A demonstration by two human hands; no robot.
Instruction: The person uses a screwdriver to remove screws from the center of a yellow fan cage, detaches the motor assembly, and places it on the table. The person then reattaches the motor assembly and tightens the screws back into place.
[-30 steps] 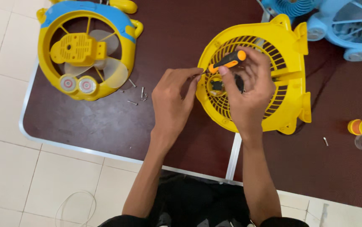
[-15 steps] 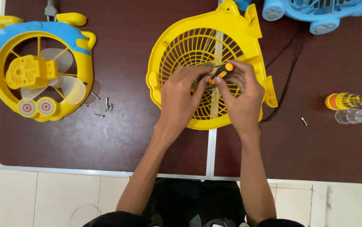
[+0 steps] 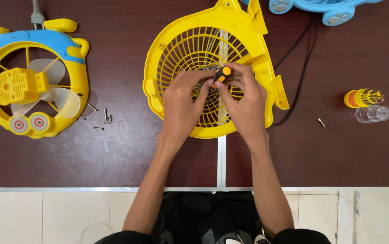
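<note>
A yellow fan grille (image 3: 190, 49) lies flat in the middle of the dark brown table (image 3: 113, 158). Both my hands rest over its centre. My right hand (image 3: 244, 104) is closed around a black and orange screwdriver (image 3: 221, 74) that points down into the grille's hub. My left hand (image 3: 183, 104) pinches the hub beside the screwdriver tip, and what its fingers hold is hidden.
A yellow and blue fan body (image 3: 29, 79) with clear blades lies at the left, several loose screws (image 3: 104, 118) beside it. A screwdriver bit set (image 3: 364, 97) and clear cap (image 3: 377, 114) sit at the right, with one screw (image 3: 321, 122). A blue fan (image 3: 321, 8) and black cable (image 3: 300, 68) lie at the back.
The view has shifted so the grille sits more central. My hands came together over the grille's hub, and the screwdriver turned more upright in my right hand.
</note>
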